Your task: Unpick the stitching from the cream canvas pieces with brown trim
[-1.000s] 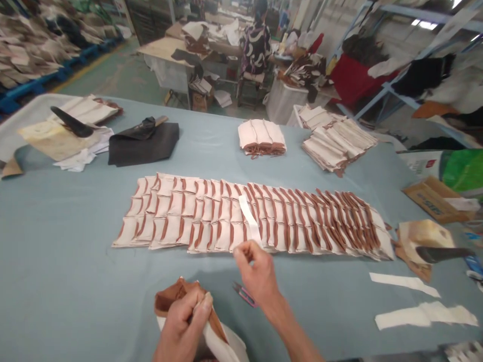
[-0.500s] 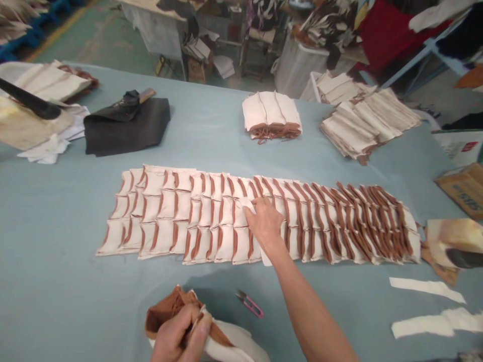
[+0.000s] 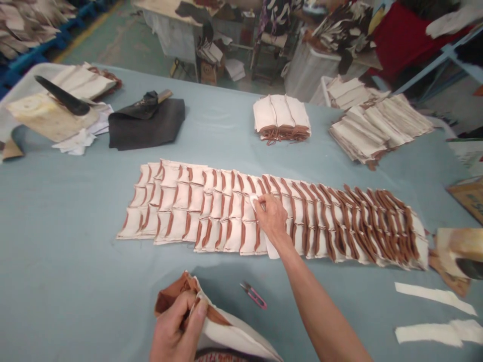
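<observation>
The left hand (image 3: 179, 322), at the lower middle of the frame, has its thumb and fingers closed on the edge of a white piece (image 3: 236, 334) with a brown lining. At the centre, the right hand (image 3: 272, 217) lies over the row (image 3: 217, 211) of white and brown pieces, its fingertips drawn together at the upper end of a white strip (image 3: 272, 250); whether they grip it I cannot tell. Pink snips (image 3: 257, 297) lie below centre, between the arms.
</observation>
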The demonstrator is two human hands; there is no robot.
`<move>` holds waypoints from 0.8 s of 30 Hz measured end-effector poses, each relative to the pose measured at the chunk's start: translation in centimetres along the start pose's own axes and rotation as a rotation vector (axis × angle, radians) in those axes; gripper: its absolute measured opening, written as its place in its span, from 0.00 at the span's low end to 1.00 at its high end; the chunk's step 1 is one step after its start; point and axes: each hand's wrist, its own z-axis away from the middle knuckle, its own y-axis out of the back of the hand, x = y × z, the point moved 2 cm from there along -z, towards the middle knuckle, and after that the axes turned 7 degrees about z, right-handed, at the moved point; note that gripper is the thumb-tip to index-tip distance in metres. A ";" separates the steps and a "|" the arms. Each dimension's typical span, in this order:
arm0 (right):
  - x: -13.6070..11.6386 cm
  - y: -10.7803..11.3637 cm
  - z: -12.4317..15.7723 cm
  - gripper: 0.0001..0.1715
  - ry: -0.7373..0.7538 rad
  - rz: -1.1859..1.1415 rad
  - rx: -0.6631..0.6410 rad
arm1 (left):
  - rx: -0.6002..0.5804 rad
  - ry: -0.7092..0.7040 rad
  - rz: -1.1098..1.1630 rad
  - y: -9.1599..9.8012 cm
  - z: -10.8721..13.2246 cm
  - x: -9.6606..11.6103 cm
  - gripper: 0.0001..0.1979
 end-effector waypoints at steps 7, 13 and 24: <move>-4.7 4.2 7.2 0.21 0.023 -0.535 -0.249 | 0.008 -0.028 0.007 1.4 2.4 0.9 0.26; -9.5 9.0 15.9 0.24 0.012 -0.857 -0.429 | -0.118 -0.161 -0.001 3.2 4.9 2.4 0.23; -13.2 13.4 25.1 0.06 0.388 -0.672 -0.319 | -0.246 -0.289 0.034 5.7 9.9 7.3 0.21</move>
